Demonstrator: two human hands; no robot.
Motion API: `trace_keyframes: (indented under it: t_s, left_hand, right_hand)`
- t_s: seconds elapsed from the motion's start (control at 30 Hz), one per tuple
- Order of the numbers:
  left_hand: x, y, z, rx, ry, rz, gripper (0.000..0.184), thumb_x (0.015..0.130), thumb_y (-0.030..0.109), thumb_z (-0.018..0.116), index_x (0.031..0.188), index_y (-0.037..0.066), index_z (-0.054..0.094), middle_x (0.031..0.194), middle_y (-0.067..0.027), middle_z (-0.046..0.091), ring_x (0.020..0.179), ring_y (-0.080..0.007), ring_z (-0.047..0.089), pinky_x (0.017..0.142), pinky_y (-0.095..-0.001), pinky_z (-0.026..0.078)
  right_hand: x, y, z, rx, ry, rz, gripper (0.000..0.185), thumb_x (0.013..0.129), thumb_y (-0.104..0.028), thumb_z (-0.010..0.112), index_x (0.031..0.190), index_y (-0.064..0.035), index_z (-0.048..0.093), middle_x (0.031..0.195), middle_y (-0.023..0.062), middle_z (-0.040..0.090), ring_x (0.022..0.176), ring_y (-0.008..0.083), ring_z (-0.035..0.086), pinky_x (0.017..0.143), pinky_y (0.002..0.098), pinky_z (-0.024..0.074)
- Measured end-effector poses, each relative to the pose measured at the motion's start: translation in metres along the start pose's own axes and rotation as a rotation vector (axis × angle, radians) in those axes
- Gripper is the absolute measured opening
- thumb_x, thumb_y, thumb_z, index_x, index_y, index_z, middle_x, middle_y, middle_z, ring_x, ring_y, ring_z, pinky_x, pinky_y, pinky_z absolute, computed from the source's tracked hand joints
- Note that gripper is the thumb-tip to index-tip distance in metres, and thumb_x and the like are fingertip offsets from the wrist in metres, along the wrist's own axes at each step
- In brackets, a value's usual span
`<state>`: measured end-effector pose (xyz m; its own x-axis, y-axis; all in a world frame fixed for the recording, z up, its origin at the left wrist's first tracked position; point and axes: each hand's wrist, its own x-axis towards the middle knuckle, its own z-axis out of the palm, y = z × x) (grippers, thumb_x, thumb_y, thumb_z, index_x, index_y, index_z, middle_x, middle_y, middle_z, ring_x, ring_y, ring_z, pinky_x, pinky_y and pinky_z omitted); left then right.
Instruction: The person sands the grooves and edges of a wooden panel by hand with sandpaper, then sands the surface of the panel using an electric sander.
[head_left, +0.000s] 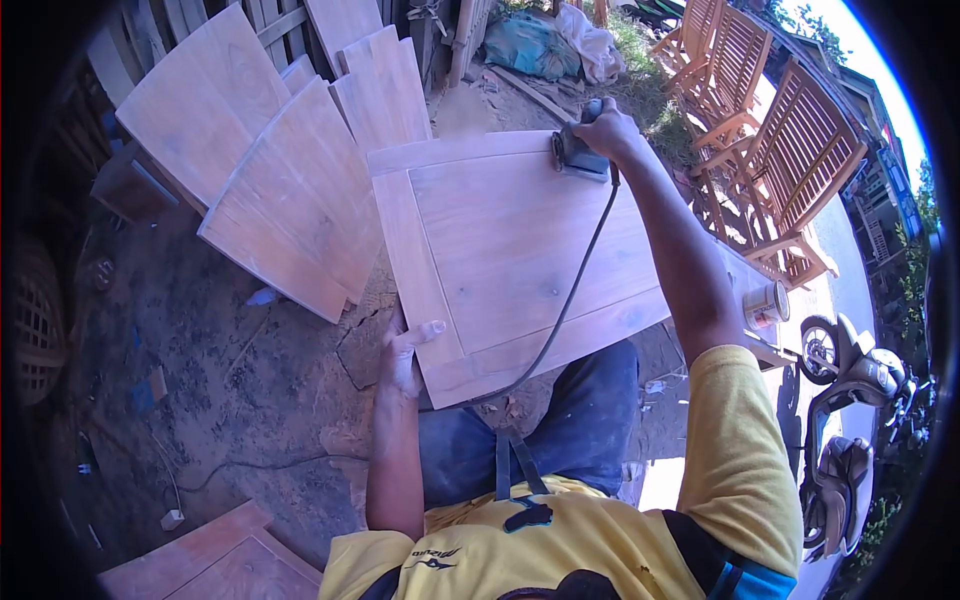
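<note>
A framed wooden panel [520, 250], perhaps a cabinet door, lies tilted across the front of my legs. My left hand [404, 352] grips its near left edge, thumb on top and the fingers hidden underneath. At the panel's far right corner, my right hand [606, 132] is wrapped round a dark electric sander [578, 158]. The sander's base rests on the panel's surface. A black power cord [590, 262] runs from the sander across the panel toward my lap. Pale dust coats my left hand.
Several wooden boards [300, 190] lean at the left. Slatted wooden chairs [800, 150] stand at the right, above a parked motorbike [845, 420]. A tin can [766, 304] is beside my right arm. A cord [270, 463] crosses the dirt floor; another panel [215, 560] lies below.
</note>
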<state>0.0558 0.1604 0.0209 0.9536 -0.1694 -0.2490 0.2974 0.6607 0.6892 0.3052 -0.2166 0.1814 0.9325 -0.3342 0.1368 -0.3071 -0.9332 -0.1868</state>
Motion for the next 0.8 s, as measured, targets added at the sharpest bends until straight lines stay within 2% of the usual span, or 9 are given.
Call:
trace_keyframes:
  t_s: [0.13,0.2,0.27,0.4,0.43,0.47,0.63,0.67,0.8]
  left_hand:
    - [0.000,0.001,0.001,-0.002,0.027,-0.013,0.073,0.079,-0.001,0.073,0.148,-0.001,0.052,0.127,-0.0146,0.067,0.117,-0.0275,0.069,0.104,-0.0434,0.058]
    - [0.001,0.000,-0.002,-0.018,0.019,-0.026,0.072,0.079,-0.003,0.072,0.149,0.000,0.052,0.127,-0.0137,0.068,0.115,-0.0263,0.069,0.103,-0.0417,0.058]
    - [0.003,-0.003,-0.009,-0.021,0.000,-0.051,0.072,0.079,-0.004,0.071,0.149,0.001,0.053,0.126,-0.0127,0.069,0.113,-0.0252,0.070,0.102,-0.0400,0.058]
    - [0.000,-0.003,-0.004,-0.020,0.003,-0.049,0.067,0.081,-0.002,0.069,0.146,0.001,0.054,0.125,-0.0138,0.068,0.113,-0.0280,0.071,0.099,-0.0436,0.061]
    - [-0.002,-0.002,-0.002,0.000,0.032,-0.022,0.067,0.081,-0.002,0.069,0.146,0.001,0.054,0.126,-0.0138,0.067,0.114,-0.0285,0.071,0.099,-0.0446,0.062]
    - [-0.002,-0.003,0.000,0.012,0.061,0.012,0.067,0.081,-0.001,0.069,0.146,0.002,0.054,0.126,-0.0138,0.067,0.115,-0.0290,0.070,0.099,-0.0456,0.062]
    - [-0.002,-0.003,-0.003,0.036,0.056,-0.006,0.070,0.083,-0.001,0.069,0.150,0.003,0.051,0.130,-0.0146,0.065,0.118,-0.0318,0.069,0.098,-0.0508,0.063]
    - [-0.004,-0.002,0.000,0.039,0.059,-0.004,0.071,0.083,0.000,0.068,0.152,0.003,0.049,0.132,-0.0155,0.064,0.119,-0.0327,0.069,0.098,-0.0525,0.064]
    - [-0.003,-0.001,-0.001,0.041,0.044,-0.017,0.074,0.083,0.001,0.068,0.154,0.003,0.047,0.136,-0.0176,0.062,0.120,-0.0346,0.068,0.098,-0.0546,0.064]
  right_hand:
    - [0.018,0.003,-0.005,-0.003,-0.010,0.152,0.094,0.080,-0.048,0.082,0.150,0.0032,0.045,0.136,0.0257,0.070,0.130,0.0386,0.067,0.111,0.0426,0.0539]
    - [0.009,-0.027,0.002,0.033,-0.037,0.044,0.091,0.081,-0.045,0.081,0.149,0.0025,0.046,0.138,0.0253,0.069,0.131,0.0391,0.067,0.111,0.0443,0.0539]
    - [-0.022,-0.079,0.005,0.122,-0.046,-0.096,0.080,0.081,-0.044,0.080,0.146,-0.0063,0.052,0.133,0.0239,0.071,0.127,0.0408,0.069,0.108,0.0473,0.0553]
    - [-0.058,-0.166,0.021,0.241,-0.088,-0.402,0.073,0.081,-0.040,0.083,0.141,-0.0108,0.055,0.127,0.0234,0.072,0.121,0.0419,0.071,0.102,0.0504,0.0596]
    - [-0.057,-0.175,0.026,0.238,-0.101,-0.459,0.078,0.082,-0.051,0.080,0.146,-0.0145,0.053,0.121,0.0252,0.074,0.116,0.0449,0.072,0.099,0.0525,0.0589]
    - [-0.055,-0.180,0.028,0.239,-0.114,-0.475,0.079,0.082,-0.050,0.080,0.148,-0.0153,0.053,0.121,0.0248,0.074,0.115,0.0451,0.072,0.098,0.0521,0.0596]
    - [-0.017,-0.118,0.019,0.205,-0.093,-0.385,0.082,0.080,-0.048,0.080,0.151,-0.0180,0.051,0.126,0.0221,0.074,0.118,0.0436,0.071,0.100,0.0520,0.0583]
    - [-0.009,-0.096,0.012,0.185,-0.109,-0.323,0.077,0.080,-0.044,0.081,0.145,-0.0125,0.054,0.132,0.0212,0.072,0.124,0.0400,0.070,0.103,0.0489,0.0587]
    - [0.037,0.006,0.005,0.090,-0.048,-0.162,0.093,0.078,-0.052,0.082,0.155,-0.0121,0.048,0.138,0.0207,0.070,0.127,0.0390,0.069,0.108,0.0478,0.0565]
